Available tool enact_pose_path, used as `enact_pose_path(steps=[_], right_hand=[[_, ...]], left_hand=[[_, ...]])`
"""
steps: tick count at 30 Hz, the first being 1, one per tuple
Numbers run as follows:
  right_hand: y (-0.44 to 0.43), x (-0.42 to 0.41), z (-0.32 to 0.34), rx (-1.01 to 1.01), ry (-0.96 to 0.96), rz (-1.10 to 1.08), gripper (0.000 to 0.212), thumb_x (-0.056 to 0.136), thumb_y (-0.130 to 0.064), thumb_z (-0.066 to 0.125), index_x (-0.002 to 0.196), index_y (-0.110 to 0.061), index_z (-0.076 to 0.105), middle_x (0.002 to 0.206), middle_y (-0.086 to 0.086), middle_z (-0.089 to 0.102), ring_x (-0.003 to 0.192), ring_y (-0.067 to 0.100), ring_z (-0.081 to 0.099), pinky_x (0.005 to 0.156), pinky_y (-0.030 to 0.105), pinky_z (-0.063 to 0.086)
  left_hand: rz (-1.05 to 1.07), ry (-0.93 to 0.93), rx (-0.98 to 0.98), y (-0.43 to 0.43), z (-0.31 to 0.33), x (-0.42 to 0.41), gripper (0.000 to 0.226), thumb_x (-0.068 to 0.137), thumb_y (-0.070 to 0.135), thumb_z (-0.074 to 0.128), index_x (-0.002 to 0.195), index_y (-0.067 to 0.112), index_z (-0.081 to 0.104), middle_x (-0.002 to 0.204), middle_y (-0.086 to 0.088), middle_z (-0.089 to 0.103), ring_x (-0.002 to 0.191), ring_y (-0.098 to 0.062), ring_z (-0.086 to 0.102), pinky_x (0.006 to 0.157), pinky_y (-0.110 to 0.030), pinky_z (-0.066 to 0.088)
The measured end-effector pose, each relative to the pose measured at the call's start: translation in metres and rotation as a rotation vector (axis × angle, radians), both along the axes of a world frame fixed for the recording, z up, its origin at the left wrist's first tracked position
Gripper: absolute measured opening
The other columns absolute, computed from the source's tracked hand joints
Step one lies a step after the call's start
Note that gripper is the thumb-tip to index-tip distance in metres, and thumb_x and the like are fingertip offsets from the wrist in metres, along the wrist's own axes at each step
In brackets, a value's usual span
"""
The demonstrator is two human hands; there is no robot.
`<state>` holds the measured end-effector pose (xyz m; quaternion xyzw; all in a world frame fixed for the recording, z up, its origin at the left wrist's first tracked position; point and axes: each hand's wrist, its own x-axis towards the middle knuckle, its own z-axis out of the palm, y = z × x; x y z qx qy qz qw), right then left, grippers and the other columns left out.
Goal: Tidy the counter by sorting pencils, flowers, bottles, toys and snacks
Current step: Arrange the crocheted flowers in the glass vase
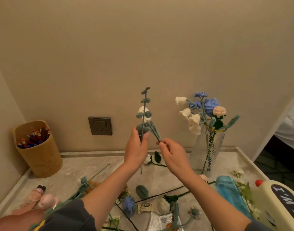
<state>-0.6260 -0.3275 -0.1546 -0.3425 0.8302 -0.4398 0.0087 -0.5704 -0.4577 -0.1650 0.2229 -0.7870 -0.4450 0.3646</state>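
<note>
My left hand is raised above the counter, gripping an upright crocheted flower stem with teal round leaves and a white bloom. My right hand pinches the tip of a long teal leaf on that stem. A clear glass vase to the right holds several crocheted flowers, white, blue and peach. Several more crocheted flowers lie loose on the marble counter. A tan cup at the back left holds pencils.
Snack packets lie near the front among the stems. A pink plush toy rests at the front left. A blue bottle and a cream object with a red knob lie at the right. A wall socket sits behind.
</note>
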Motion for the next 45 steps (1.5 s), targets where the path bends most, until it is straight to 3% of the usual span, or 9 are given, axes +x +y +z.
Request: enact_pose_path(steps=[5, 9, 13, 19, 24, 28, 35, 40, 45], right_hand=[[0.027, -0.002, 0.021, -0.212, -0.133, -0.091, 0.016, 0.096, -0.02, 0.052, 0.084, -0.021, 0.063, 0.065, -0.007, 0.055, 0.06, 0.007, 0.049, 0.062, 0.034, 0.041], [0.055, -0.007, 0.042, -0.389, -0.188, -0.221, 0.016, 0.094, -0.017, 0.054, 0.086, -0.02, 0.068, 0.085, 0.001, 0.06, 0.075, 0.009, 0.053, 0.069, 0.024, 0.04], [0.088, -0.019, 0.065, -0.501, -0.243, -0.265, 0.019, 0.095, -0.018, 0.055, 0.089, -0.023, 0.072, 0.07, -0.01, 0.06, 0.064, 0.004, 0.049, 0.064, 0.026, 0.041], [0.129, -0.054, 0.098, -0.421, -0.102, -0.332, 0.015, 0.096, -0.019, 0.055, 0.089, -0.023, 0.068, 0.085, 0.002, 0.069, 0.078, 0.015, 0.062, 0.081, 0.046, 0.052], [0.152, -0.099, 0.128, -0.448, 0.05, -0.379, 0.013, 0.098, -0.021, 0.053, 0.088, -0.021, 0.062, 0.08, -0.001, 0.065, 0.077, 0.018, 0.063, 0.079, 0.052, 0.055], [0.16, -0.134, 0.152, -0.556, 0.138, -0.383, 0.012, 0.098, -0.022, 0.052, 0.093, -0.019, 0.062, 0.082, -0.007, 0.064, 0.08, 0.014, 0.063, 0.079, 0.051, 0.055], [0.15, -0.187, 0.146, -0.549, 0.103, -0.287, 0.017, 0.099, -0.022, 0.051, 0.091, -0.01, 0.061, 0.079, 0.003, 0.064, 0.079, 0.025, 0.063, 0.077, 0.052, 0.053], [0.139, -0.21, 0.12, -0.442, 0.012, -0.202, 0.019, 0.097, -0.023, 0.052, 0.08, -0.019, 0.057, 0.073, 0.001, 0.063, 0.071, 0.021, 0.061, 0.062, 0.034, 0.046], [0.135, -0.221, 0.104, -0.371, -0.035, -0.192, 0.02, 0.096, -0.025, 0.052, 0.077, -0.022, 0.056, 0.073, 0.003, 0.065, 0.07, 0.021, 0.062, 0.059, 0.032, 0.045]], left_hand=[[-0.099, 0.218, 0.136, 0.03, 0.031, -0.011, 0.018, 0.097, 0.045, 0.04, 0.091, 0.029, 0.038, 0.076, 0.004, 0.048, 0.06, -0.004, 0.046, 0.061, -0.039, 0.042], [-0.225, 0.342, 0.299, 0.055, 0.056, -0.023, 0.013, 0.09, 0.045, 0.034, 0.093, 0.035, 0.041, 0.081, 0.008, 0.053, 0.068, -0.013, 0.048, 0.068, -0.04, 0.043], [-0.362, 0.41, 0.355, 0.08, 0.081, -0.04, 0.007, 0.091, 0.035, 0.038, 0.096, 0.032, 0.043, 0.086, 0.005, 0.053, 0.073, -0.013, 0.048, 0.069, -0.04, 0.041], [-0.434, 0.498, 0.232, 0.118, 0.113, -0.066, 0.011, 0.099, 0.023, 0.047, 0.101, 0.034, 0.044, 0.091, 0.004, 0.057, 0.077, -0.015, 0.059, 0.07, -0.037, 0.053], [-0.348, 0.563, 0.086, 0.142, 0.137, -0.094, 0.017, 0.099, 0.024, 0.048, 0.099, 0.04, 0.041, 0.093, 0.003, 0.058, 0.082, -0.015, 0.061, 0.074, -0.04, 0.055], [-0.28, 0.593, 0.023, 0.155, 0.145, -0.121, 0.019, 0.099, 0.025, 0.047, 0.097, 0.043, 0.041, 0.092, 0.001, 0.059, 0.079, -0.012, 0.062, 0.07, -0.032, 0.053], [-0.147, 0.502, -0.086, 0.162, 0.131, -0.153, 0.019, 0.099, 0.028, 0.047, 0.099, 0.047, 0.041, 0.088, 0.026, 0.056, 0.083, -0.016, 0.062, 0.076, -0.048, 0.054], [-0.08, 0.456, -0.143, 0.16, 0.114, -0.166, 0.01, 0.099, 0.027, 0.048, 0.106, 0.032, 0.043, 0.087, 0.026, 0.057, 0.078, -0.003, 0.059, 0.07, -0.033, 0.052], [-0.072, 0.446, -0.136, 0.161, 0.106, -0.173, 0.009, 0.099, 0.028, 0.047, 0.107, 0.029, 0.044, 0.087, 0.026, 0.056, 0.079, -0.003, 0.058, 0.069, -0.019, 0.048]])
